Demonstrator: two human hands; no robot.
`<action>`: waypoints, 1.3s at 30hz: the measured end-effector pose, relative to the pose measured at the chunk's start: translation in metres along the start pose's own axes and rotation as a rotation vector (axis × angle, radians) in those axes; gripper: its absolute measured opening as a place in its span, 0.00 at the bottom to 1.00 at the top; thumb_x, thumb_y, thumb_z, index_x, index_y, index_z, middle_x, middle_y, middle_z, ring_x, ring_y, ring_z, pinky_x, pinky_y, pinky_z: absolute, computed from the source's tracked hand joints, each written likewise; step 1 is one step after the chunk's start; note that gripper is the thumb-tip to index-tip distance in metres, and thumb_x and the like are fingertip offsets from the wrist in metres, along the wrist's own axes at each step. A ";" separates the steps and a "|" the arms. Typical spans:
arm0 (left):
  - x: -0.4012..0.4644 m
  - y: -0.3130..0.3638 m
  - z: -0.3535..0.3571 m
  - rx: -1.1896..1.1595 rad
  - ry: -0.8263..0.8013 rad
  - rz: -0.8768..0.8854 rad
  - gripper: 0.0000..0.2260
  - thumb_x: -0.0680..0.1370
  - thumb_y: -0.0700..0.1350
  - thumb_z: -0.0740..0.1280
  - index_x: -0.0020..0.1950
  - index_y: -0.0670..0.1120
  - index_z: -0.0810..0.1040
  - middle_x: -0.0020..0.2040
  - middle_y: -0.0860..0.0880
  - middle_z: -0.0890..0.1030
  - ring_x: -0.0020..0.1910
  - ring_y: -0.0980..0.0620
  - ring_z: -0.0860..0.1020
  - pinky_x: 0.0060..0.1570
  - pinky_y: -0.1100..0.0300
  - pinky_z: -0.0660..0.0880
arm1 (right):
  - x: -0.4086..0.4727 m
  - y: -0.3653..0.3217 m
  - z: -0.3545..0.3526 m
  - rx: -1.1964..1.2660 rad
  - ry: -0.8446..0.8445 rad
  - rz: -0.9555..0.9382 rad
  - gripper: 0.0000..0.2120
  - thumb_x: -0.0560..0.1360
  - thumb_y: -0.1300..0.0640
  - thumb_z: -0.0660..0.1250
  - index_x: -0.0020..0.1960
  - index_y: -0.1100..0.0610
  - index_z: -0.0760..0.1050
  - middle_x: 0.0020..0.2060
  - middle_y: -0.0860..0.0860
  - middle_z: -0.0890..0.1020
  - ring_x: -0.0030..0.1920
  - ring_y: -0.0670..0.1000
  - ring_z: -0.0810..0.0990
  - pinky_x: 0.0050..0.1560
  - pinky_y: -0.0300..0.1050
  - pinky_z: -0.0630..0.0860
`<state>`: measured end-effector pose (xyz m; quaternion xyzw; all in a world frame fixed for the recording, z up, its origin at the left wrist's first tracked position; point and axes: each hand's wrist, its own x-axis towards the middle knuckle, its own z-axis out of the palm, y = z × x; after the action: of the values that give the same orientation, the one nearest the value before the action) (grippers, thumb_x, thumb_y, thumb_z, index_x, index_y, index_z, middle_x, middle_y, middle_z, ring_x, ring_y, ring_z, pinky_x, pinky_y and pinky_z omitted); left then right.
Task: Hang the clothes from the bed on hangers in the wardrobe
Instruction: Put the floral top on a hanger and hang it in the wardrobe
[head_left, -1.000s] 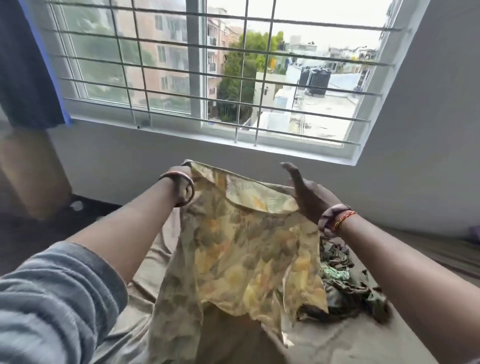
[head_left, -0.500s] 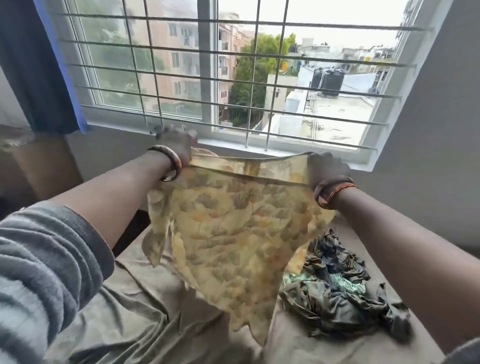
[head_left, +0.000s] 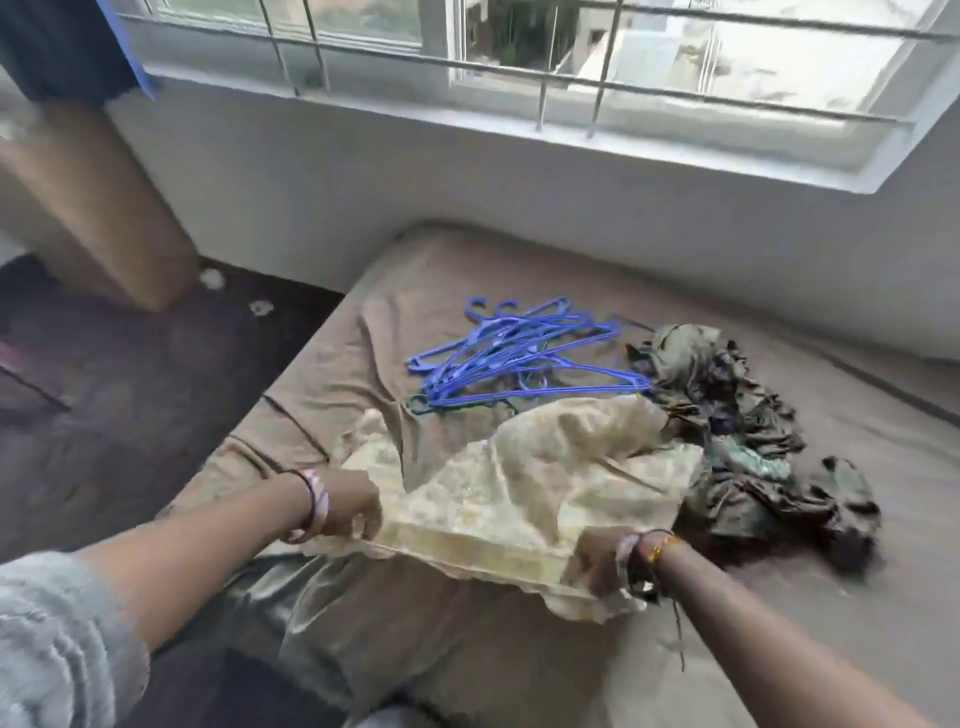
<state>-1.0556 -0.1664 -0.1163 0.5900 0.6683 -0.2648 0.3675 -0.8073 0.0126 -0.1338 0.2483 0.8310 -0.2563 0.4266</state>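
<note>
Hands (head_left: 358, 512) lower, garment (head_left: 524, 499) bedward.

Pale yellow garment (head_left: 524, 488) with a faint floral print in cream and soft orange, at the near edge of the bed. Bed sheet (head_left: 395, 291): plain brown-taupe. Hangers (head_left: 519, 353): bright blue, toward the far edge. Crumpled garment (head_left: 753, 441): dark olive-green with black and teal patterning, toward the right edge. Sleeve (head_left: 57, 639): grey, faintly striped. Curtain (head_left: 62, 47): dark navy with blue edging.
</note>
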 end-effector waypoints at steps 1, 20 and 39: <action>0.001 -0.003 -0.001 -0.078 0.026 -0.047 0.22 0.72 0.34 0.63 0.64 0.48 0.77 0.59 0.44 0.79 0.59 0.45 0.76 0.54 0.63 0.70 | 0.002 -0.003 0.003 0.040 0.001 -0.005 0.19 0.72 0.70 0.63 0.61 0.58 0.78 0.43 0.50 0.80 0.41 0.45 0.76 0.28 0.30 0.69; 0.178 -0.138 -0.002 -0.463 0.016 -0.015 0.37 0.75 0.33 0.60 0.76 0.56 0.46 0.64 0.42 0.72 0.57 0.45 0.74 0.47 0.64 0.67 | 0.278 -0.130 -0.152 0.273 0.531 0.176 0.25 0.75 0.64 0.59 0.71 0.58 0.60 0.70 0.56 0.65 0.67 0.62 0.63 0.64 0.52 0.64; 0.161 -0.129 0.033 -0.473 0.038 0.037 0.38 0.74 0.34 0.61 0.76 0.57 0.45 0.70 0.44 0.68 0.66 0.47 0.71 0.61 0.64 0.66 | 0.301 -0.163 -0.092 0.551 0.473 0.490 0.15 0.70 0.40 0.64 0.46 0.50 0.72 0.54 0.54 0.79 0.61 0.60 0.72 0.64 0.55 0.64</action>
<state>-1.1823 -0.1181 -0.2758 0.5047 0.7076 -0.0831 0.4876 -1.1184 0.0084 -0.3044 0.5946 0.7229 -0.2959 0.1905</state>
